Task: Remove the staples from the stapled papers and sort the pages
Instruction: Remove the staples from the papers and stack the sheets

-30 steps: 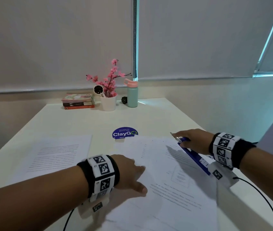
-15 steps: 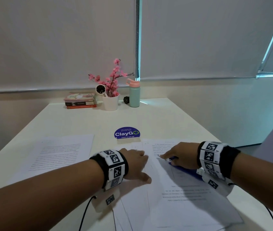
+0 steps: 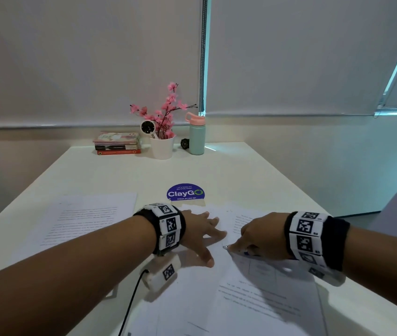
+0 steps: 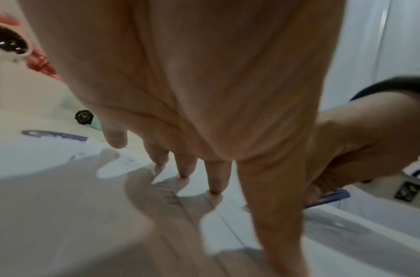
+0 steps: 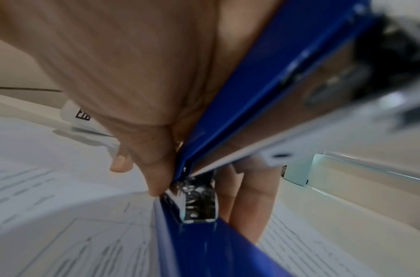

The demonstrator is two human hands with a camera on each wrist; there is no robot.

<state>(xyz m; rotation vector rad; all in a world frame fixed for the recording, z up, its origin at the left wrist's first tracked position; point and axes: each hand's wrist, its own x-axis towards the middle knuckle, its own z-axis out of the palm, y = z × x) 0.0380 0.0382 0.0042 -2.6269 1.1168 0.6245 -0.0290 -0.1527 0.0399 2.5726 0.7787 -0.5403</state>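
A set of printed white papers [image 3: 260,297] lies on the white table in front of me. My left hand [image 3: 204,235] lies flat on the papers' upper left part, fingers spread and straight; in the left wrist view its fingertips [image 4: 214,185] press the papers [image 4: 62,187]. My right hand [image 3: 259,235] grips a blue stapler [image 3: 246,252] with a metal tip, pointing left toward the left hand's thumb. In the right wrist view the stapler [image 5: 227,131] stands opened wide, thumb and fingers wrapped round its upper arm, its lower blue arm on the papers [image 5: 50,215].
A separate printed page [image 3: 83,219] lies to the left. A round blue ClayGO sticker [image 3: 185,192] sits past the papers. At the far edge stand stacked books [image 3: 117,143], a white pot of pink flowers [image 3: 162,146], a small clock [image 3: 184,143] and a teal bottle [image 3: 196,135].
My right hand has brought the stapler from the papers' right edge leftward and nearer, up to the left hand. The left hand has shifted up toward the papers' top.
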